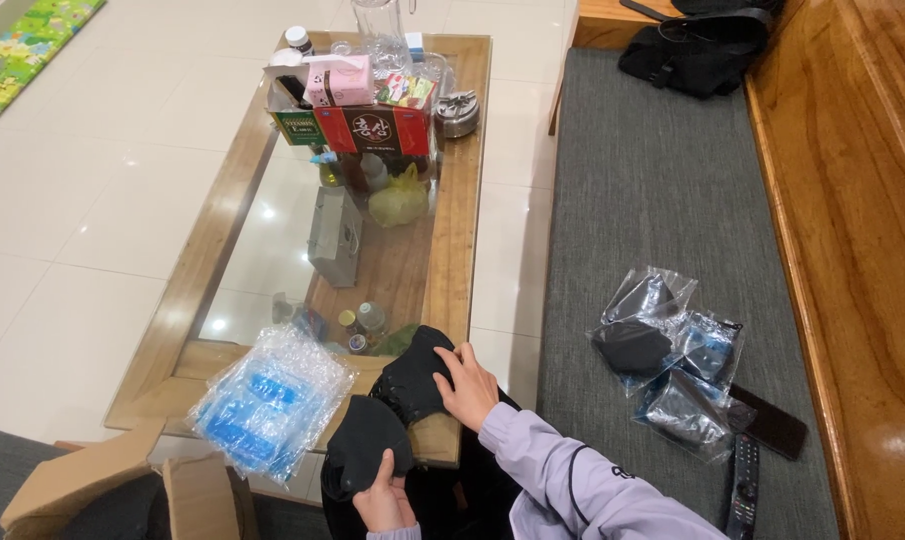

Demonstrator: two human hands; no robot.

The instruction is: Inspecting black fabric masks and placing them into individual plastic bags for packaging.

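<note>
My left hand (385, 495) grips the lower edge of a black face mask (365, 442) near the bottom of the head view. My right hand (466, 385), in a lilac sleeve, rests with its fingers on a second black mask (409, 378) lying on the near corner of the glass-topped wooden coffee table (460, 215). A stack of clear plastic mask bags with blue print (270, 398) lies on the table just left of the masks.
Boxes, bottles, a yellow-green bag and a metal tin crowd the table's far end. On the grey bench cushion (653, 190) to the right lie several opened clear bags with a black mask (633, 345), a phone (773, 422), a remote (743, 485) and a black bag. Cardboard flaps sit lower left.
</note>
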